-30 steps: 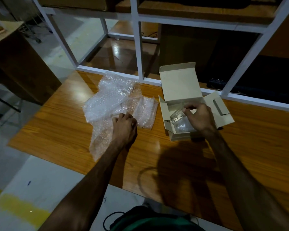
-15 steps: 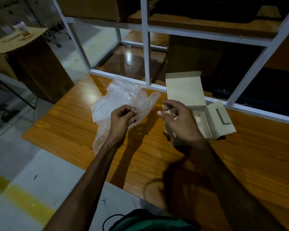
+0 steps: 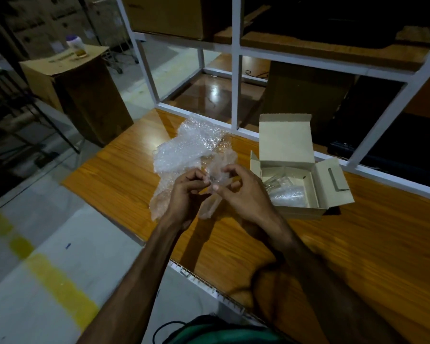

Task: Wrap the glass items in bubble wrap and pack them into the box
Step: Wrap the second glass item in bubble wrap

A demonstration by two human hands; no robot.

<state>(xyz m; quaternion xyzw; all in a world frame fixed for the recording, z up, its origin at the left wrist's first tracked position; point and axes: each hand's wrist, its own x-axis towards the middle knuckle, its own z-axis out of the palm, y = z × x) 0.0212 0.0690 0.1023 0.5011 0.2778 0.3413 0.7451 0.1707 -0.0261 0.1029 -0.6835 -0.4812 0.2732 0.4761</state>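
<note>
A crumpled sheet of clear bubble wrap (image 3: 184,150) is lifted off the orange wooden table (image 3: 358,244). My left hand (image 3: 184,194) and my right hand (image 3: 241,192) meet in front of it, both pinching its near edge between thumb and fingers. To the right stands a small open cardboard box (image 3: 286,142) with its lid up. Inside it lies a glass item (image 3: 281,189) partly covered in bubble wrap.
A white metal shelf frame (image 3: 236,78) rises along the table's far edge. A large brown carton (image 3: 85,95) with a jar on top stands on the floor at the left. The table's near edge runs diagonally below my forearms.
My right hand has left the glass item in the box and come over to the bubble wrap. My left hand has lifted the wrap off the table, and both hands now pinch it.
</note>
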